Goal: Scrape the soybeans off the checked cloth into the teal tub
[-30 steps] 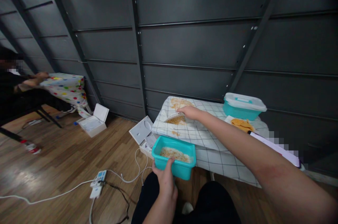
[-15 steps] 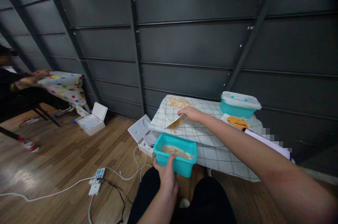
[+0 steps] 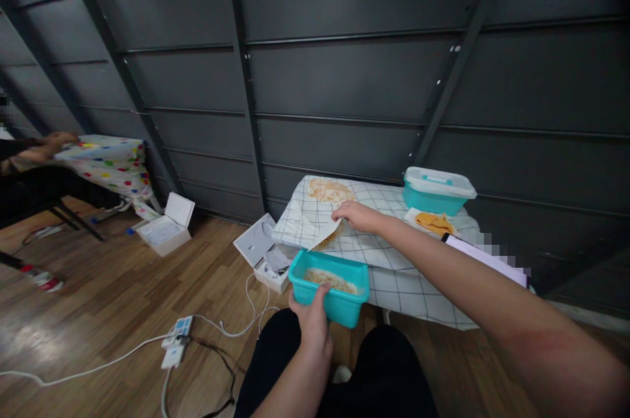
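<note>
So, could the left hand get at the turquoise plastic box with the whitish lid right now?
Probably not: the left hand is holding an open, rectangular turquoise plastic tub, and the outstretched bare right arm crosses in front of the lidded box.

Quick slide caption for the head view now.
Left hand holds teal tub of grains; right hand holds white sheet over checked cloth.

Single head-worn view, facing forward and down over knees [image 3: 398,365]; table [image 3: 408,293] near, dark wall [image 3: 339,80] beyond.
</note>
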`<state>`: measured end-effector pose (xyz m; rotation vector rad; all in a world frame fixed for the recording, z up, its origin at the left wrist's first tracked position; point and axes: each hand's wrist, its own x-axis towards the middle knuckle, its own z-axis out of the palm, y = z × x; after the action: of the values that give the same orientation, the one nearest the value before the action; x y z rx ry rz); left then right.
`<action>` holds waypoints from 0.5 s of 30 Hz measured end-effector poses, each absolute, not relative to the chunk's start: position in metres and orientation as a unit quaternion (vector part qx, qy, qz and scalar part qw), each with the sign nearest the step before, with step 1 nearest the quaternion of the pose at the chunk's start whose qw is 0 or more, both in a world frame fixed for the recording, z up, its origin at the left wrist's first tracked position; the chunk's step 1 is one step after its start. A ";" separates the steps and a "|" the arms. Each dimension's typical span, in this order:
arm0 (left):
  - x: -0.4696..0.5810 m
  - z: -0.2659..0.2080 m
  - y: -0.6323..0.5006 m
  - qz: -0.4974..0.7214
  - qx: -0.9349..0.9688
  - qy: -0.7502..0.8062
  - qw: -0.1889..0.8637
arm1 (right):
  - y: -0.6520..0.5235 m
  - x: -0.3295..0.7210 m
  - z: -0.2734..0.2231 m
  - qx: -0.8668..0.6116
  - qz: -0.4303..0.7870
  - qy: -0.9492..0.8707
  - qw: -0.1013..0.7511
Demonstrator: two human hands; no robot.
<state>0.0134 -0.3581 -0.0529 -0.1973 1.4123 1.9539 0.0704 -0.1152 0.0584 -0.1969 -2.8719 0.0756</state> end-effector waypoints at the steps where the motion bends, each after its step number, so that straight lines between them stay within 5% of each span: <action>1: 0.013 -0.053 -0.357 0.756 -0.073 0.547 0.352 | -0.116 0.071 0.059 -0.067 0.024 -0.988 0.134; 15: 0.022 -0.053 -0.354 0.750 -0.059 0.550 0.363 | -0.136 0.077 0.089 -0.149 -0.010 -0.975 0.166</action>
<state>0.0219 -0.3543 -0.0529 -0.1523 1.4165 1.9306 0.0775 -0.1356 0.0886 -0.4251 -2.7759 -0.0294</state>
